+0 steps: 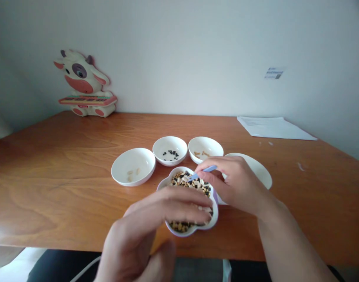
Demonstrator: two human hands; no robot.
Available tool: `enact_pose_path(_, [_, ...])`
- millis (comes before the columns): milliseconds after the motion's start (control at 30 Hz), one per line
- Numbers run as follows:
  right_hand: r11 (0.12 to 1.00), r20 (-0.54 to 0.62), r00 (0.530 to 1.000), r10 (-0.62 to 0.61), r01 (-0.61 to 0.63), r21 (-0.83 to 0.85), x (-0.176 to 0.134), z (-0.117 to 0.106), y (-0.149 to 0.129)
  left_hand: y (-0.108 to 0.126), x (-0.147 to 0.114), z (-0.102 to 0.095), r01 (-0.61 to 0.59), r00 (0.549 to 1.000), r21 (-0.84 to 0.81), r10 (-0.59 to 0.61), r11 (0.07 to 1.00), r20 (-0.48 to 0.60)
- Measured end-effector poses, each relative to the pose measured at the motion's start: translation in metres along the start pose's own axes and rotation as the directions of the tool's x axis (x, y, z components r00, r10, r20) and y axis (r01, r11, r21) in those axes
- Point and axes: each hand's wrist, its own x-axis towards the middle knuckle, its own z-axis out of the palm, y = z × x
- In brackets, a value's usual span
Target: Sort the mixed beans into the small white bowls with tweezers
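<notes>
A flower-shaped white bowl with a purple edge stands close in front of me. It holds a mix of peanuts, black beans and small yellow grains or beans. My left hand stretches its fingers over the near part of this bowl, thumb apart, holding nothing; it hides part of the contents, and touching is hard to judge. Above the bowl's far right side, my right hand pinches a slim lavender plastic utensil, its tip down at the peanuts. The fingers hide its middle, so its exact kind is unclear.
Behind stand white bowls: one with a few peanuts, one with black beans, one with yellowish bits. Another white dish is partly behind my right hand. A cow toy keyboard and papers lie farther back.
</notes>
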Motion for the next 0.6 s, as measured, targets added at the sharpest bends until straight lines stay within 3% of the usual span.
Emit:
enact_pose_path(100, [0.999, 0.048, 0.999, 0.008, -0.006, -0.032, 0.0, 0.0, 0.004, -0.013, 0.027, 0.021, -0.059, 0.995, 0.098, 0.066, 0.993, -0.073])
enact_pose_path(267, [0.997, 0.057, 0.997, 0.043, -0.04, -0.064, 0.001, 0.001, 0.01, -0.04, 0.023, 0.047, -0.045, 0.998, 0.122, 0.038, 0.992, 0.054])
enact_pose_path(400, [0.997, 0.092, 0.994, 0.051, -0.045, -0.067, 0.001, 0.004, 0.011, -0.043, 0.015, 0.049, -0.016, 0.992, 0.09, 0.004, 0.996, 0.128])
enact_pose_path(600, [0.994, 0.139, 0.986, 0.088, -0.077, -0.082, 0.003, 0.009, 0.011, -0.04, 0.017, 0.046, 0.003, 0.99, 0.069, -0.012, 0.998, 0.14])
